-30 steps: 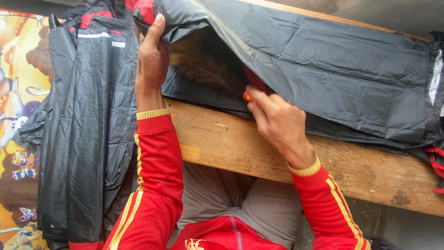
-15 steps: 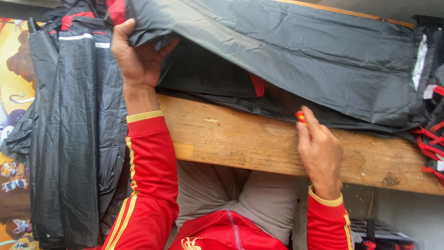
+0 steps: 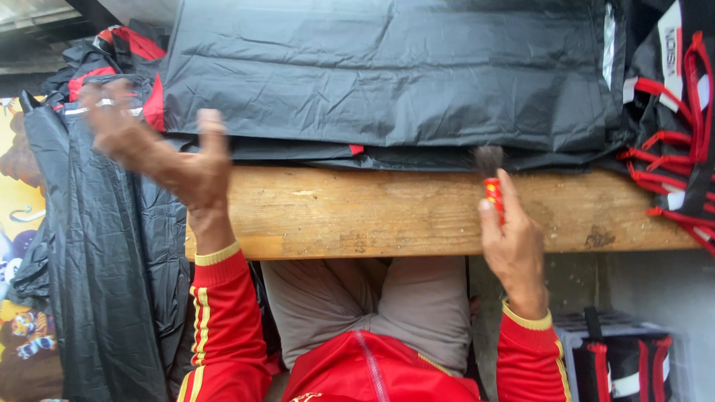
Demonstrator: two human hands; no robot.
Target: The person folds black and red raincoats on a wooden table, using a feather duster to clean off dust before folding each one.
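Observation:
A large sheet of dark grey fabric (image 3: pixel 387 74) lies flat on a wooden workbench (image 3: pixel 372 212). My right hand (image 3: pixel 510 242) grips a small brush (image 3: pixel 490 175) with a red handle and dark bristles, its tip at the fabric's near edge. My left hand (image 3: pixel 160 152) hovers open and blurred above the bench's left end, holding nothing, just beside the fabric's left edge. Both arms wear red sleeves with yellow cuffs.
Black plastic-like material (image 3: pixel 97 260) hangs off the bench's left end. Black pieces with red straps (image 3: pixel 674 134) are piled at the right. A crate holding black and red items (image 3: pixel 625 361) stands low right. A colourful printed surface (image 3: pixel 18 246) shows at far left.
My left hand has let go of the lifted fabric, which now lies flat. My right hand came out from under it and moved right along the bench edge with the brush.

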